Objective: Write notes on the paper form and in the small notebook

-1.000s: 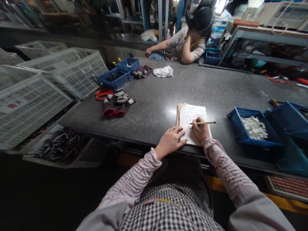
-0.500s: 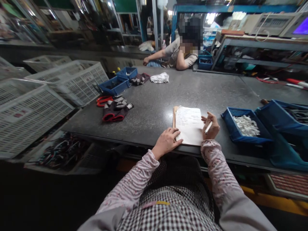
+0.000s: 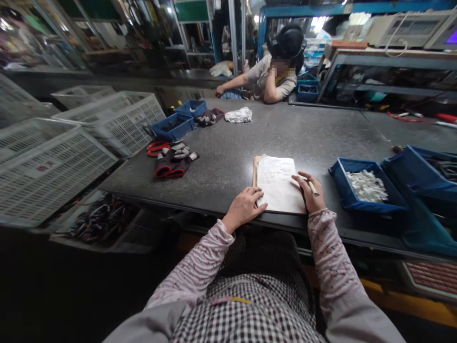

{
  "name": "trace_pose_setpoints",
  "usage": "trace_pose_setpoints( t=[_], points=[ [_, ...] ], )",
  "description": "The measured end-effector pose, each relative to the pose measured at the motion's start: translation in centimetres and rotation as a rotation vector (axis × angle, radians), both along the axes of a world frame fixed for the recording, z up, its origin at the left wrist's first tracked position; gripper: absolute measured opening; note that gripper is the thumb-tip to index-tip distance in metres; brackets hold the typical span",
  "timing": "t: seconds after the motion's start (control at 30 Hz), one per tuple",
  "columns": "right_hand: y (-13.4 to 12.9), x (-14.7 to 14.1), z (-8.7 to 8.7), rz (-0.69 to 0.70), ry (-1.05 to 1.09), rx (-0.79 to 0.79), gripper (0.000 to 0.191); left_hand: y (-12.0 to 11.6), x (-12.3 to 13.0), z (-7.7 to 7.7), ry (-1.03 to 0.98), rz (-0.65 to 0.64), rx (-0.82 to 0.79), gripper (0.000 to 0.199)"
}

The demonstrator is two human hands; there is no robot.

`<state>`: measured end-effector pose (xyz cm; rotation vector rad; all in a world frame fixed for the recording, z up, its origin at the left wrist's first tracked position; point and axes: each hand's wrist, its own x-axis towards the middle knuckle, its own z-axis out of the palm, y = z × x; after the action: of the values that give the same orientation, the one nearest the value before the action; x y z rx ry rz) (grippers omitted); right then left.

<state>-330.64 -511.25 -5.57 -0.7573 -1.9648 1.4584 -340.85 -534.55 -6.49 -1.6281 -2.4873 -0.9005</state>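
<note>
Your left hand (image 3: 245,205), in the head view, lies flat with its thumb spread from the fingers, over the lower left edge of the open notebook (image 3: 276,186). Your right hand (image 3: 312,193) is half curled at the page's right edge, pinching a slim pen (image 3: 314,189) between the fingers; which end is the tip, you can't tell from here.

The notebook sits near the bench's front edge, just before you. Expect it to be light, its pages soft and easily creased, perhaps prone to slide; press or grip it at the left edge, where the sheets look thickest. The pen should be light and stiff, best held low on the barrel.

The bench (image 3: 214,162) is dark, smooth and speckled, with a glare near the notebook. To your right stands a blue bin (image 3: 376,206) of small white pieces (image 3: 367,186); to your left lie dark gloves (image 3: 173,162) with red cuffs. Slatted crates (image 3: 43,166) stand beyond them, and a co-worker (image 3: 260,78) leans at the far side.
</note>
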Motion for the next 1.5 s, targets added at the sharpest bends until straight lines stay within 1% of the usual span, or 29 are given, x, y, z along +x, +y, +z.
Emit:
trace_pose_setpoints(
  t=[0.07, 0.13, 0.2, 0.3, 0.37, 0.43, 0.53, 0.6, 0.67, 0.77, 0.87, 1.07, 1.17, 1.23, 1.4, 1.5],
  points=[
    [0.1, 0.1, 0.0, -0.065, 0.016, -0.005, 0.059, 0.0, 0.0, 0.0, 0.002, 0.002, 0.003, 0.031],
    [0.1, 0.0, 0.1, -0.185, -0.062, 0.073, 0.053, 0.0, 0.1, 0.0, 0.005, 0.005, 0.002, 0.031],
    [0.0, -0.2, 0.2, -0.249, -0.152, 0.155, 0.049, 0.0, 0.0, 0.1, 0.002, 0.006, -0.001, 0.031],
    [-0.1, -0.3, 0.2, -0.230, -0.240, 0.215, 0.046, 0.0, 0.0, 0.1, -0.021, 0.010, 0.003, 0.029],
    [0.0, -0.2, 0.0, -0.202, -0.254, 0.233, 0.046, 0.0, 0.1, 0.2, -0.038, 0.012, 0.009, 0.026],
    [0.2, -0.1, -0.2, -0.179, -0.229, 0.239, 0.052, 0.0, 0.2, 0.3, -0.052, 0.015, 0.010, 0.023],
    [0.5, 0.1, -0.3, -0.160, -0.186, 0.221, 0.066, 0.0, 0.3, 0.4, -0.066, 0.012, 0.012, 0.021],
    [0.6, 0.2, -0.1, -0.159, -0.154, 0.187, 0.074, 0.0, 0.4, 0.3, -0.068, 0.009, 0.020, 0.021],
    [0.6, 0.4, 0.3, -0.158, -0.119, 0.153, 0.077, 0.1, 0.3, 0.2, -0.060, 0.008, 0.035, 0.021],
    [0.5, 0.5, 0.8, -0.169, -0.084, 0.138, 0.073, 0.2, 0.3, -0.1, -0.053, 0.005, 0.056, 0.022],
    [0.4, 0.7, 0.9, -0.180, -0.059, 0.114, 0.067, 0.3, 0.2, -0.2, -0.048, -0.002, 0.063, 0.023],
    [1.2, 0.9, 0.2, -0.172, -0.032, 0.085, 0.062, 0.4, 0.2, -0.1, -0.026, -0.006, 0.058, 0.024],
    [1.4, 0.9, 0.0, -0.166, -0.037, 0.112, 0.060, 0.5, 0.2, -0.1, -0.017, -0.008, 0.073, 0.025],
    [1.3, 0.8, 0.2, -0.158, -0.034, 0.118, 0.060, 0.5, 0.1, -0.1, -0.012, -0.010, 0.079, 0.026],
    [0.6, 0.7, 1.1, -0.151, -0.021, 0.062, 0.062, 0.6, 0.2, 0.0, -0.017, -0.009, 0.067, 0.026],
    [0.3, 0.6, 1.4, -0.146, -0.021, 0.055, 0.062, 0.5, 0.2, 0.0, -0.017, -0.004, 0.072, 0.025]
  ],
)
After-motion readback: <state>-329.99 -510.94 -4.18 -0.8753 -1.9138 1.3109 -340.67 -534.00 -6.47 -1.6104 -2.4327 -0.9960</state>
